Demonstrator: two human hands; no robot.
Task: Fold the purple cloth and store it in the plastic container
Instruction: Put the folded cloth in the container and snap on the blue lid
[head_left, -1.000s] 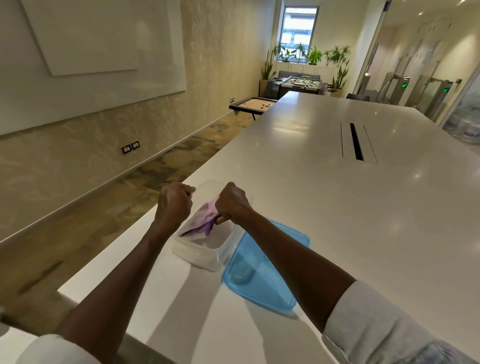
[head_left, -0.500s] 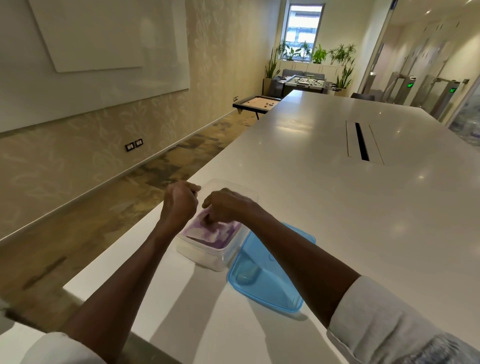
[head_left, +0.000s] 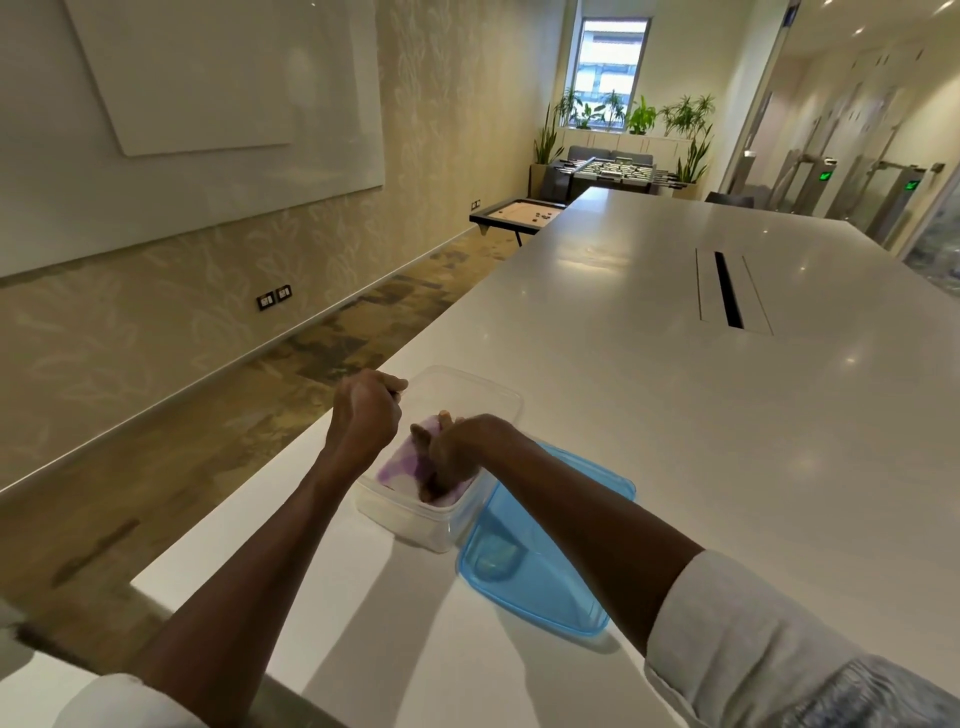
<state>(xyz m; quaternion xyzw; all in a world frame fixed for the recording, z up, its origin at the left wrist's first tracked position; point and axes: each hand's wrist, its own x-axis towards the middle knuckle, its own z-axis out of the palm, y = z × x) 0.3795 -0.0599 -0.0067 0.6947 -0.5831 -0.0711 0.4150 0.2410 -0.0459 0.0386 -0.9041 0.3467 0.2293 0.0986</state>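
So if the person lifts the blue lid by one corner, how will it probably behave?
The blue lid looks thin and translucent, so it is probably light and may flex a little. It lies flat on the smooth white table, so it may slide before it lifts. Being flat, it should not roll.

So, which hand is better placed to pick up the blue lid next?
Probably the right hand. The blue lid lies directly under that forearm, right of the container. The left hand is over the container's far-left edge.

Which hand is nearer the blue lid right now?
Right. The right hand presses the purple cloth inside the container, beside the blue lid. The left hand is at the container's far side.
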